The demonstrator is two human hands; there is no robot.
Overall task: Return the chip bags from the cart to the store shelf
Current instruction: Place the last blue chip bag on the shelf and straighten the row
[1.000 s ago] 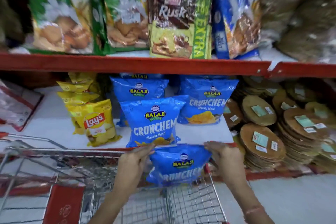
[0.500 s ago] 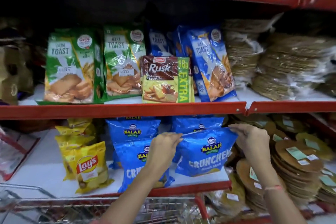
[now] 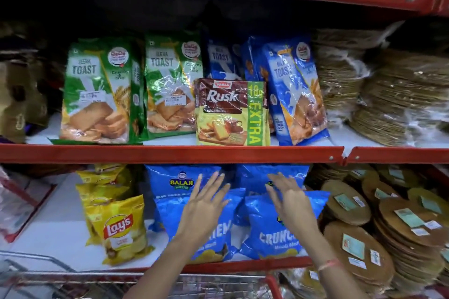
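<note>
Several blue Balaji Crunchem chip bags stand on the lower shelf (image 3: 60,230). The front right blue bag (image 3: 269,233) stands upright beside the front left blue bag (image 3: 213,238). My left hand (image 3: 204,204) hovers with fingers spread over the left bags, holding nothing. My right hand (image 3: 289,201) is open too, fingers spread above the top edge of the front right bag. Yellow Lay's bags (image 3: 119,226) stand in a row to the left. The wire cart (image 3: 170,284) with its red rim shows along the bottom edge; its inside is out of view.
The upper shelf (image 3: 170,153) carries green toast packs (image 3: 97,92), a Rusk pack (image 3: 230,111) and blue toast packs (image 3: 294,90). Stacks of wrapped round papad (image 3: 359,245) fill the right side of both shelves. A red-edged packet (image 3: 19,204) lies at the far left.
Both hands lifted a blue bag out of the cart, set it on the lower shelf in front of the right-hand stack, then let go. My view tilted up from the cart.
</note>
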